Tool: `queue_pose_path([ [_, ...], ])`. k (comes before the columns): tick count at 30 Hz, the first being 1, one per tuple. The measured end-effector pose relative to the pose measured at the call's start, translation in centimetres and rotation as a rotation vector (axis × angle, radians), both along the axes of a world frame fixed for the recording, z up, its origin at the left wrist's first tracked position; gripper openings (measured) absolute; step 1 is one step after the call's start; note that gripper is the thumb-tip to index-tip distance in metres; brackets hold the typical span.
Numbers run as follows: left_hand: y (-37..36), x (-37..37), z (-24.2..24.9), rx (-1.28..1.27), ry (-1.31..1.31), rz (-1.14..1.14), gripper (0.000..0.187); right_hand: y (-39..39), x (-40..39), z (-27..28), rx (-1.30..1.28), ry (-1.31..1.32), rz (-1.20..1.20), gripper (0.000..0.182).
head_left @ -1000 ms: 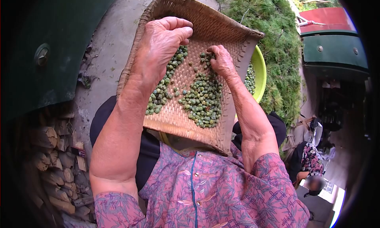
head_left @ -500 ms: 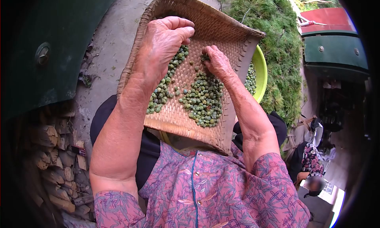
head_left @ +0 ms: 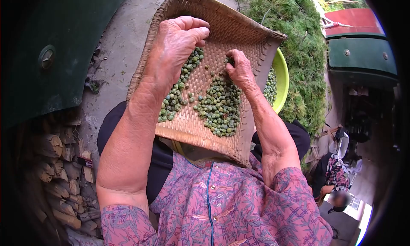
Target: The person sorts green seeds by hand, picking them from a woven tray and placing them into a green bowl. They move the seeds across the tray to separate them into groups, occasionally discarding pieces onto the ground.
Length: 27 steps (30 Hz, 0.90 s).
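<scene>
Head view: my left hand is over the far left part of the woven basket, thumb and forefinger drawn close together; I cannot tell whether anything is pinched between them. My right hand has its fingers curled in at the far end of the right heap of green berries, with a few at the fingertips, though I cannot tell if any are gripped. The left heap of green berries lies along the other side of the basket, and my left hand and forearm cover part of it. A bare strip of weave runs between the heaps, with a few loose berries on it. The basket sits in front of my patterned shirt, between my dark trouser legs. Its right edge gets in the way of the yellow-green basin, so I see only part of that and the berries inside. Past the basin are cut green branches on the ground. Over to my left are a dark green metal panel and, nearer me, a pile of split firewood. Off to the right is another person in a flowered top, well apart from my hands.
</scene>
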State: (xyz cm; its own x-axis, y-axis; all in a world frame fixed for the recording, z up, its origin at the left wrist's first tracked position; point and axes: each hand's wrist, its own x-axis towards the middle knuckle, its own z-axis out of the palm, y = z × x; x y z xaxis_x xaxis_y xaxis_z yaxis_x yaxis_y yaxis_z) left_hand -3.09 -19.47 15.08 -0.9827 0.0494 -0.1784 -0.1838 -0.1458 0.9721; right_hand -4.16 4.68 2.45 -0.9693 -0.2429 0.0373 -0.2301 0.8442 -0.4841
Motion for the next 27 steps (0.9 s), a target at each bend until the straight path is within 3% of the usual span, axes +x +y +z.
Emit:
queue_pose_path([
  [2,-0.1,0.0,0.0,0.001,0.007,0.0,0.02,1.5,0.7,0.4,-0.121,0.123,-0.144,0.03],
  [6,-0.1,-0.1,-0.1,0.024,0.022,-0.012,0.019,7.6,3.6,1.1,-0.175,0.097,-0.448,0.03],
  [8,-0.1,0.1,-0.1,0.022,0.019,-0.012,0.02,12.0,5.1,-0.2,-0.05,0.15,-0.518,0.032],
  [10,0.1,0.2,0.0,0.004,0.027,-0.014,0.019,15.3,6.4,-0.9,0.255,0.169,-0.498,0.036],
  [12,0.1,0.2,-0.1,-0.001,0.025,-0.016,0.019,14.4,6.8,0.2,0.373,0.135,-0.52,0.038],
  [14,0.1,0.1,-0.2,-0.006,0.024,-0.017,0.019,12.8,6.6,0.9,0.313,0.158,-0.489,0.035],
  [15,0.0,0.1,-0.3,0.0,0.022,-0.015,0.019,11.6,5.8,0.6,0.238,0.298,-0.387,0.024],
  [17,0.1,0.1,-0.3,0.005,0.018,-0.016,0.019,7.8,4.5,0.9,0.037,0.216,-0.269,0.016],
  [20,0.1,0.1,-0.3,-0.004,0.016,-0.004,0.019,2.0,3.1,0.7,-0.027,0.168,-0.122,0.012],
  [27,0.1,0.0,-0.4,0.006,0.032,-0.007,0.018,-2.1,1.3,-1.2,0.258,0.058,-0.09,0.021],
])
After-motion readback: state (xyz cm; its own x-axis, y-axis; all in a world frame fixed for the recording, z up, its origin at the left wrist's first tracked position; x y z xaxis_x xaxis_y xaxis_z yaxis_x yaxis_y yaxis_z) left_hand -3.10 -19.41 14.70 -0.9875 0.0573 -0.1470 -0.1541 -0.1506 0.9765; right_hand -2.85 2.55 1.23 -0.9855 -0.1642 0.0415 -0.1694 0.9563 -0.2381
